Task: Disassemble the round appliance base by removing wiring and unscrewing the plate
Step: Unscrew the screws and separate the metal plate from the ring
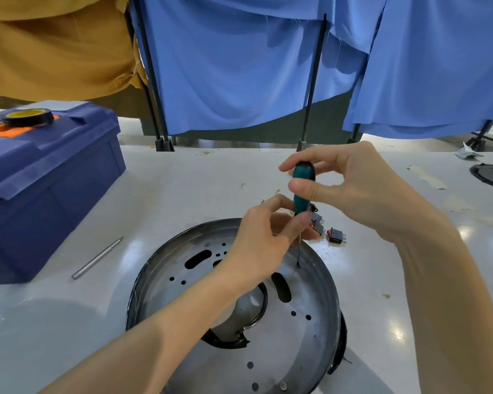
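**Head view: screwdriver seated on the round base**

1. Task item. I see the round appliance base [296,336] lying flat on the white table [182,180], directly in front of the person and near the table's front edge. Its metal plate faces up, with slots and small holes across it and a large central opening [239,317] edged in black.

2. Tool. A screwdriver [303,189] with a teal handle stands almost upright. Its tip meets the plate at a point [297,265] near the far right rim; I take this for a screw head, though it is too small to confirm.

3. Right hand [353,189]. Thumb and fingertips pinch the top of the teal handle.

4. Left hand [265,240]. Thumb and curled forefinger grip the lower end of the handle, just above the bare shaft; the forearm crosses over the plate.

5. Surroundings.
- Small black-and-red rocker switches [336,236] lie just beyond the base, with a thin yellow wire [251,191] further back.
- A slim metal rod [97,257] lies on the table to the left.
- A blue toolbox [46,180] stands at far left, carrying a roll of black tape [27,117] on its lid.
- Blue cloth [239,66] and mustard cloth [54,46] hang behind the table.
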`<state>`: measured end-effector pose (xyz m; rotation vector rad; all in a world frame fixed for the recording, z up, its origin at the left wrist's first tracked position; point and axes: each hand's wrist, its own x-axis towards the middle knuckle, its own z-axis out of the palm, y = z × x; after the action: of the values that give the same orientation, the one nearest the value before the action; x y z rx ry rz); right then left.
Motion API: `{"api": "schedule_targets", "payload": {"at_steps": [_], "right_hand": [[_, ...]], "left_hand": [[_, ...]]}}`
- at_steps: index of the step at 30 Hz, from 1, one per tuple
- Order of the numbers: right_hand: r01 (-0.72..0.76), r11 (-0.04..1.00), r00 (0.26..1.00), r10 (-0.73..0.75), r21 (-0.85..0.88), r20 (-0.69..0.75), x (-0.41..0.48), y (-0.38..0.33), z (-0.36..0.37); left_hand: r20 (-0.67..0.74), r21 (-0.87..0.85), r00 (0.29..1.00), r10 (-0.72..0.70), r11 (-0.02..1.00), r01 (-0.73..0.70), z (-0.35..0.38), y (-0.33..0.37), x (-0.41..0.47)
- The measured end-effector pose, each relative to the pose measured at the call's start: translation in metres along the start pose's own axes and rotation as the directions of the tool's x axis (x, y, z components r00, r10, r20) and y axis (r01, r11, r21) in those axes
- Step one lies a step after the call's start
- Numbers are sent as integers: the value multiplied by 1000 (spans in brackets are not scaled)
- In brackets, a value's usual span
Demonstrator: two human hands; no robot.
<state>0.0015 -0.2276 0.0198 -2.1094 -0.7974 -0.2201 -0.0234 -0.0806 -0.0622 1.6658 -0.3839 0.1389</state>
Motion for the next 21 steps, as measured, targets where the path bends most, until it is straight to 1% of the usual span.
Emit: {"api": "schedule_targets", "payload": {"at_steps": [1, 3, 5, 6, 9, 10, 13, 14, 17, 19, 21], "right_hand": [[-18, 998, 1000, 18, -55, -4, 0, 0, 1], [-12, 998, 999, 9, -66, -33, 2, -1, 4], [2, 997, 998, -7, -78, -64, 3, 0, 2], [-6, 998, 997, 2, -61, -73, 2, 1, 0], [-43, 995, 999, 46, 86, -29, -2, 1, -5], [-39, 996, 999, 41, 80, -24, -1, 0, -5], [-48, 995, 998, 44, -90, -41, 0, 0, 1], [-49, 993, 997, 42, -111, -68, 1, -1, 4], [-42, 996, 992, 32, -80, -125, 2, -3, 2], [-35, 999, 995, 32, -36, -90, 1, -3, -2], [-22, 999, 999, 24, 39, -32, -1, -4, -2]], "left_hand": [[-11, -4, 1000, -3, 1000, 3, 0, 0, 0], [-26, -41, 1000, -13, 999, 12, 0, 0, -1], [10, -87, 1000, -22, 996, 23, 0, 0, -4], [29, -103, 999, -26, 994, 29, 0, 0, -5], [47, -104, 998, -47, 993, 51, 0, 0, -4], [42, -94, 998, -49, 994, 53, 0, 0, -4], [18, -113, 998, -55, 992, 57, 1, 0, -2], [3, -120, 998, -58, 991, 58, 0, 0, -2], [16, -144, 997, -72, 987, 73, 0, 0, -2], [55, -139, 996, -70, 987, 78, 0, 0, -3], [57, -106, 996, -69, 992, 75, 0, -1, -2]]}}
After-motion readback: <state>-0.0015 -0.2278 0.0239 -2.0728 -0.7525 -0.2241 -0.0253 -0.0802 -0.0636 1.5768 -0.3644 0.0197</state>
